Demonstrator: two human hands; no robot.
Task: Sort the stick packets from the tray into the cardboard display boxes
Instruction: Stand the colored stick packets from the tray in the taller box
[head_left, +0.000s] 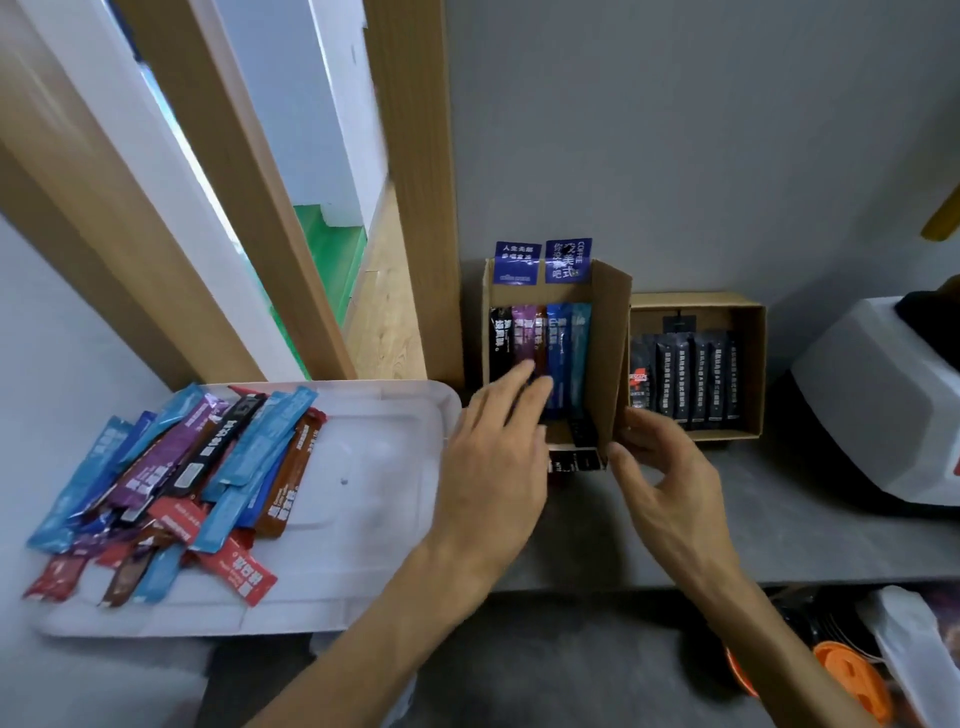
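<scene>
Left hand (496, 447) motion-blurred; fingertips (524, 375) cover lower ends of packets standing in near display box (608, 358), so grip on any packet cannot be told. Right hand (662, 470) hides box's front right corner; contact with cardboard unclear. Packet pile (171, 483) on tray (374, 519): lower packets buried, print too small to read (count not possible). White appliance (878, 415) cut off by right edge. Orange object (847, 675) cut off at bottom.
</scene>
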